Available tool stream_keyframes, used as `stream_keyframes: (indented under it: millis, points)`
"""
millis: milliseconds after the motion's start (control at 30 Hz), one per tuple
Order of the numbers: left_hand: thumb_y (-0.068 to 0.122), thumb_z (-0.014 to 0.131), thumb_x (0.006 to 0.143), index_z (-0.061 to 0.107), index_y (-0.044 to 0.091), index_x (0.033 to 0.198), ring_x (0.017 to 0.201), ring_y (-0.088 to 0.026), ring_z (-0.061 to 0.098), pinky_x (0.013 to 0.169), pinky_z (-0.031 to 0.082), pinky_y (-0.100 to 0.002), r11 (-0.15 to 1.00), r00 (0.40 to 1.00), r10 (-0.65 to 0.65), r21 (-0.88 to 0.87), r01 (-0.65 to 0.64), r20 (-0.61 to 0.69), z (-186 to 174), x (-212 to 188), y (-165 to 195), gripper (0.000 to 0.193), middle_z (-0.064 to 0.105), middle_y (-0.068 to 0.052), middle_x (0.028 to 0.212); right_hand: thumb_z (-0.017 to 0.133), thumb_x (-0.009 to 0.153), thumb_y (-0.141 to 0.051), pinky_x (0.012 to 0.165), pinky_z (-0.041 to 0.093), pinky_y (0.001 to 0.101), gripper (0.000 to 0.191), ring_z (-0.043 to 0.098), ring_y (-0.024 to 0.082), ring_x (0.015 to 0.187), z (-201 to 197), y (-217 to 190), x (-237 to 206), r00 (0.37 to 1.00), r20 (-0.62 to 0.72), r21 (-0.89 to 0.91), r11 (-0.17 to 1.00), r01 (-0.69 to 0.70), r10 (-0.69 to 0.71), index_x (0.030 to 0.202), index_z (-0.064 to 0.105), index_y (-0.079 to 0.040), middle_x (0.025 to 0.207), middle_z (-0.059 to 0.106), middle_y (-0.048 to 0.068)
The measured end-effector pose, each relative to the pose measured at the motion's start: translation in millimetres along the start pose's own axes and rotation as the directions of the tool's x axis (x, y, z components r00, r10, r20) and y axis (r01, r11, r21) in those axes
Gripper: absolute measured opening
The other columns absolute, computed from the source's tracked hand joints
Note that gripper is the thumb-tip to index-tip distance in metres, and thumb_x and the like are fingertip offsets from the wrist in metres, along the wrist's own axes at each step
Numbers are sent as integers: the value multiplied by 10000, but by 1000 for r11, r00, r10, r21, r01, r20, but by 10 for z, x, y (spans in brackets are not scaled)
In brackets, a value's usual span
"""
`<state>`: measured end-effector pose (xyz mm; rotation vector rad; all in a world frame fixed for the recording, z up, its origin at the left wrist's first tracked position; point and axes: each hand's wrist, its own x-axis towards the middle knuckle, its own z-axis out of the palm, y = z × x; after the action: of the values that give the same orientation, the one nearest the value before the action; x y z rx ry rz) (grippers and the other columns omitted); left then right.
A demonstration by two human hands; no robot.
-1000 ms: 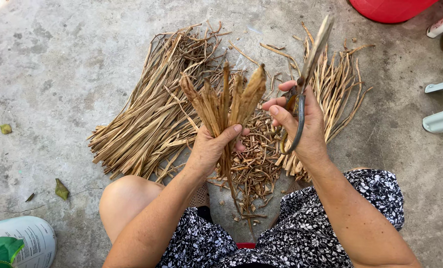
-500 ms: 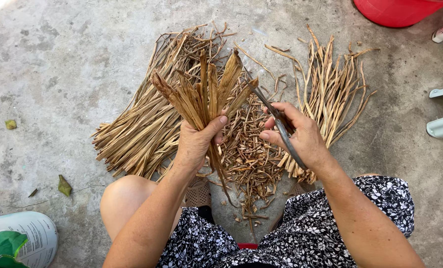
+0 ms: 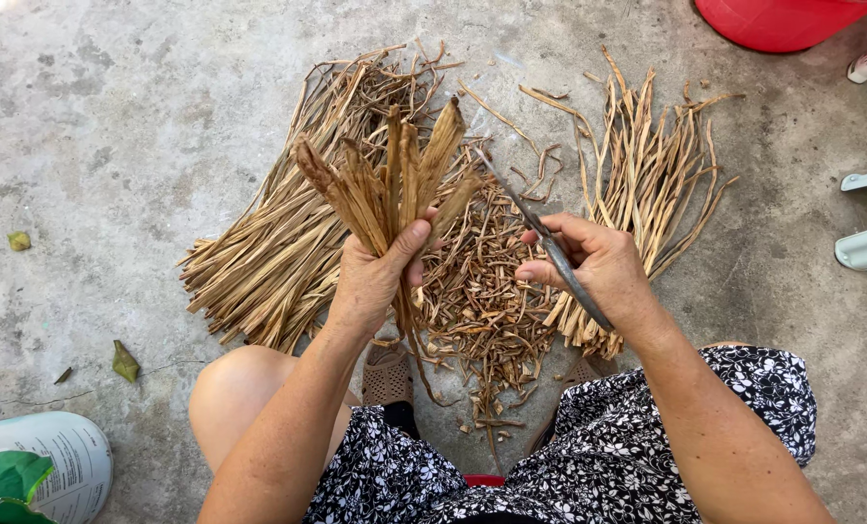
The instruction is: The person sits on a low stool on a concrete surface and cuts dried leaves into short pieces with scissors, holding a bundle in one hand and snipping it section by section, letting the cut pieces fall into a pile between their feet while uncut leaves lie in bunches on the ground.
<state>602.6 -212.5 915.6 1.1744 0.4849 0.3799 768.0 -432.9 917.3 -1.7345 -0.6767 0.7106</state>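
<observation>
A white bucket (image 3: pixel 50 466) sits at the lower left of the concrete floor (image 3: pixel 113 126). Next lies a long pile of dry stalks (image 3: pixel 268 262). The left hand (image 3: pixel 370 281) is clenched around a bunch of stalks (image 3: pixel 395 184), held upright. Cut scraps (image 3: pixel 482 301) lie between the hands. The right hand (image 3: pixel 599 272) grips a knife (image 3: pixel 540 238). Another stalk pile (image 3: pixel 647 184) lies behind it, then a red tub (image 3: pixel 783 19).

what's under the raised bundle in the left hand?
Under the bundle of dried stalks in the left hand: a heap of short cut scraps on the concrete floor. The hand hides the bundle's lower stems.
</observation>
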Motion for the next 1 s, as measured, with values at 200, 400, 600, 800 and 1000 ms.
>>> stream_keyframes:
  millis: [200, 400, 600, 800, 1000]
  points:
    - [289, 717, 963, 740, 30, 1119, 518, -62, 543, 466, 442, -196, 1000, 999, -10, 15, 9, 49, -12, -44, 27, 303, 730, -75, 811, 842, 806, -283, 701, 541, 213, 523, 622, 46, 782, -141, -92, -20, 996, 36, -36, 996, 85, -83, 1258, 658, -92, 890, 659, -20]
    - [301, 719, 946, 751, 32, 1038, 505, -63, 565, 461, 463, -200, 977, 989, -137, 171, 124, 63, -8, -80, 50, 286, 705, -35, 726, 856, 772, -321, 757, 551, 245, 605, 640, 68, 835, -113, -175, -23, 988, 70, -175, 974, 146, -135, 1295, 635, -111, 954, 700, -10]
    - [309, 712, 963, 734, 20, 965, 513, -61, 587, 468, 479, -198, 968, 987, -140, 220, 120, 75, -14, -89, 79, 290, 695, -26, 709, 862, 759, -327, 785, 570, 265, 612, 673, 86, 874, -111, -220, -45, 989, 52, -259, 955, 147, -138, 1289, 640, -116, 958, 715, -5]
    - [272, 709, 945, 717, 13, 1067, 541, -70, 613, 424, 475, -196, 974, 961, -221, 85, 209, 165, 12, -100, 11, 287, 688, -27, 711, 841, 847, -230, 862, 564, 236, 530, 648, 77, 944, 10, -174, -47, 974, -72, 101, 969, 223, -217, 1316, 621, -119, 1100, 714, -2]
    - [263, 708, 940, 684, 34, 1141, 557, -63, 609, 417, 478, -199, 916, 858, -397, 77, 394, 326, 190, -166, -219, 306, 657, 12, 722, 811, 893, -25, 925, 562, 229, 494, 639, 70, 1028, 18, -162, -132, 945, -170, 407, 854, 325, -278, 1331, 592, -93, 1107, 658, -11]
